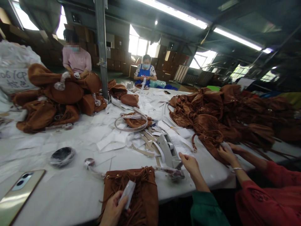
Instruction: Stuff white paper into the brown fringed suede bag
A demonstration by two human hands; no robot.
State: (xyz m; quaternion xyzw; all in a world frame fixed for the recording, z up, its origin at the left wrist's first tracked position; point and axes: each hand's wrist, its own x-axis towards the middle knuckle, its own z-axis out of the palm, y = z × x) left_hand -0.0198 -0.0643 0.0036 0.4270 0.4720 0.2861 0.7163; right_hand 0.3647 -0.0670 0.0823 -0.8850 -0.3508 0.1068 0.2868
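Observation:
A brown fringed suede bag (pixel 143 191) lies at the table's front edge, its wrapped straps stretching out to both sides. Over its front, my left hand (pixel 114 205) is closed around a small folded white strip (pixel 128 193), perhaps paper or thin plastic. My right hand (pixel 191 164), in a green sleeve, is beside a grey tape dispenser (pixel 168 150) to the right of the bag. Its thumb and fingers are pinched together; whatever may be between them is too small to make out.
Brown bags are heaped at right (pixel 218 110) and left (pixel 63 94). Paper scraps (pixel 148 141) litter the middle. A phone (pixel 21 194) and a wrapped black coil (pixel 62 156) lie at left. A red-sleeved co-worker's hands (pixel 227 153) handle a bag at right; two people sit opposite.

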